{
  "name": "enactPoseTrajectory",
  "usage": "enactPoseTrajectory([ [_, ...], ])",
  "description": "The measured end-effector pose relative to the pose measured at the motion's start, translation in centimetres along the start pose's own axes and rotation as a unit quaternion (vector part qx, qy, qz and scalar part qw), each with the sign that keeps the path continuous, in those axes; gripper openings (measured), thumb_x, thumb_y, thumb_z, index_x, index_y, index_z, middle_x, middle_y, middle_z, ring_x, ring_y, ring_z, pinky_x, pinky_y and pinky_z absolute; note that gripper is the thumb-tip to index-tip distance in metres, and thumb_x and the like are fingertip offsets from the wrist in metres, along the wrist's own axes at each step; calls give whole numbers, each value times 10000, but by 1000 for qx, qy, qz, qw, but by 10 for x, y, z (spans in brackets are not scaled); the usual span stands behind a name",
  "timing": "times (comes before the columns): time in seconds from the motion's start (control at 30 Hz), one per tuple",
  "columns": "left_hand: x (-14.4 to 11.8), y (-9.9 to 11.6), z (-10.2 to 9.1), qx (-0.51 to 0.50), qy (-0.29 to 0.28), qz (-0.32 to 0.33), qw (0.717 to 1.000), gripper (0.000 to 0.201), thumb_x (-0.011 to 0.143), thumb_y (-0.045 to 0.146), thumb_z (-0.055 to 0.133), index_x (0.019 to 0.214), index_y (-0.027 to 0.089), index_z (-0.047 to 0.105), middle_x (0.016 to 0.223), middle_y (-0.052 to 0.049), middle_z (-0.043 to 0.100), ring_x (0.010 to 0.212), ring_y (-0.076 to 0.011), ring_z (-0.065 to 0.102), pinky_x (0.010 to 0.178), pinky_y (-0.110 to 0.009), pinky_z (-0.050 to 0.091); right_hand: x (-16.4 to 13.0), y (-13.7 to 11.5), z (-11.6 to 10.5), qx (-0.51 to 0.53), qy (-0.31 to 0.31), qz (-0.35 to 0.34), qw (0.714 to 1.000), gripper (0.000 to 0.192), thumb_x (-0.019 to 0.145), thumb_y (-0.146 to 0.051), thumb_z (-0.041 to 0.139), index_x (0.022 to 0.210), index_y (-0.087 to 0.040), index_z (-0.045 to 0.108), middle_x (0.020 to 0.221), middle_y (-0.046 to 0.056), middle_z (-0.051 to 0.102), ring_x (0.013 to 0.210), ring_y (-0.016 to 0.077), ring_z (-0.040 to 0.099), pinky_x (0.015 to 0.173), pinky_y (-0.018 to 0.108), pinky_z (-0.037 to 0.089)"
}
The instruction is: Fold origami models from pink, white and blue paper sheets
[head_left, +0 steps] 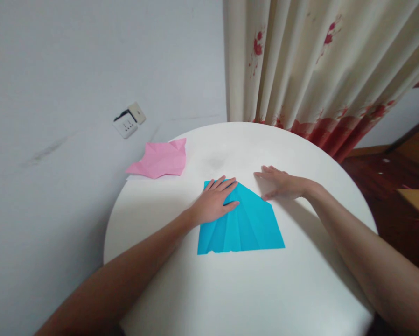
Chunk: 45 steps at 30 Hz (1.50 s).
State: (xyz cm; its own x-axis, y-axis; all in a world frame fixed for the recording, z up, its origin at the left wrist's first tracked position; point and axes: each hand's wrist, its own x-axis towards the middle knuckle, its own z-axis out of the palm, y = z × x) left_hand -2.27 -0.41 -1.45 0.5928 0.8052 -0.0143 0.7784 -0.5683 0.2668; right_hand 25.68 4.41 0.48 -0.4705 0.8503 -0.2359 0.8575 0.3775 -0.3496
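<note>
A: Where was the blue paper [242, 224] at that moment?

B: Flat on the round white table [230, 289], near its middle. Its upper right corner looked folded down into a slant, and faint creases fanned across the lower half.

A: And the hands?

B: The left hand [214, 201] lay palm-down on the sheet's upper left part, fingers spread and flat, pressing rather than gripping. The right hand [281, 183] rested flat too, fingers extended, at the top of the slanted edge, partly on the bare table. Neither was clenched nor held anything up.

A: Which step would you call it?

B: I'd judge a crease being flattened (the corner fold, by the look of it). A further fold would call for one hand pinning the sheet while the other lifted an edge cleanly.

A: Any containers?

B: None visible. Only a crumpled pink paper [160, 159] at the table's far left edge, well apart, near a wall socket [129, 121], with a flowered curtain [317, 70] behind.
</note>
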Motion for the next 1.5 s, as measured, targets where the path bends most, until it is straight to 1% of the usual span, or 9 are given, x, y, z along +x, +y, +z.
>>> enactPoseTrajectory([
  [0.13,-1,0,0,3,4,4,1000,680,964,622,309,1546,278,239,1615,-25,238,1498,-299,144,1198,-552,117,11,-7,10,49,136,-23,989,663,862,-538,583,1426,-202,485,1453,158,497,1329,352,472,1109,520,378],
  [0.23,-1,-1,1,8,11,6,1000,669,966,614,316,1542,280,247,1613,-22,245,1498,-292,147,1197,-549,128,17,-20,21,56,200,-57,977,627,890,-518,552,1406,-166,497,1424,168,527,1308,322,501,1107,490,386],
  [0.37,0,-1,1,8,13,7,1000,669,963,618,321,1540,286,252,1610,-20,256,1497,-290,150,1195,-555,134,16,-32,29,32,140,-83,986,776,863,-641,531,1486,-201,390,1542,154,380,1442,344,299,1154,561,269],
  [0.53,1,0,0,1,12,3,1000,671,959,618,330,1538,286,263,1609,-29,259,1495,-299,156,1195,-554,125,9,-27,21,0,31,-38,999,970,755,-668,648,1545,-252,269,1632,134,133,1499,352,65,1179,595,136],
  [0.93,2,2,-2,2,5,3,1000,670,963,611,331,1544,288,245,1611,-29,251,1494,-309,161,1196,-550,135,-9,-6,-7,-36,-48,27,998,1112,636,-487,804,1557,-269,221,1639,121,69,1496,371,34,1158,653,139],
  [1.07,1,2,-2,3,5,3,1000,668,965,604,334,1543,282,249,1613,-26,247,1493,-310,160,1196,-554,133,-6,-2,-7,-9,-24,2,1000,996,686,-543,765,1530,-265,317,1618,118,209,1484,382,137,1167,603,213],
  [1.2,1,1,-2,3,9,4,1000,664,965,607,330,1543,291,246,1613,-18,247,1494,-306,159,1196,-560,130,3,-10,2,52,86,-19,995,813,841,-652,547,1505,-217,371,1533,147,396,1411,337,361,1152,511,310],
  [1.37,1,1,0,2,14,4,1000,664,962,610,337,1540,296,255,1609,-25,258,1493,-308,163,1195,-559,133,13,-29,21,20,103,-34,994,813,859,-662,509,1520,-232,313,1578,147,311,1469,357,221,1139,629,222],
  [1.5,1,1,0,4,17,6,1000,647,962,603,347,1531,303,282,1606,-20,266,1492,-309,167,1195,-562,133,18,-34,29,-5,115,-24,993,767,878,-634,502,1508,-229,335,1596,150,265,1480,359,179,1149,627,175],
])
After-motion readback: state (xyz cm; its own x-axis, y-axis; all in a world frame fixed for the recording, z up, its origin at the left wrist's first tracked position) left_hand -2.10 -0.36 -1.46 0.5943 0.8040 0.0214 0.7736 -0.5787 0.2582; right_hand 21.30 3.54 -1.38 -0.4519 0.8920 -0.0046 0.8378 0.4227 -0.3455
